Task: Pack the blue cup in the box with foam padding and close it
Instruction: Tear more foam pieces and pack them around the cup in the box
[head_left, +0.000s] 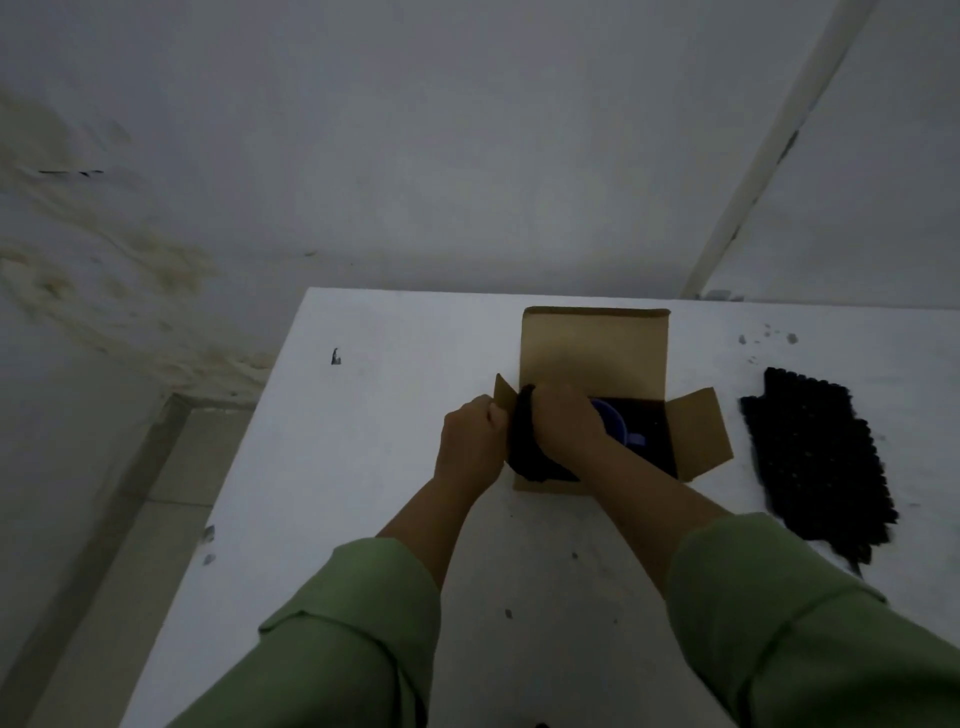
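An open brown cardboard box (595, 348) stands on the white table, its lid flap up at the back and its side flaps out. The blue cup (615, 423) sits inside on dark padding, handle toward me. A black foam piece (524, 441) stands upright along the box's left inner wall. My right hand (563, 421) reaches into the box and is shut on that foam's top. My left hand (470, 439) sits just outside the box and pinches the foam together with the left flap (503, 395).
A second sheet of black bumpy foam (818, 460) lies flat on the table to the right of the box. The white table (389, 415) ends at its left edge near a stained wall and floor.
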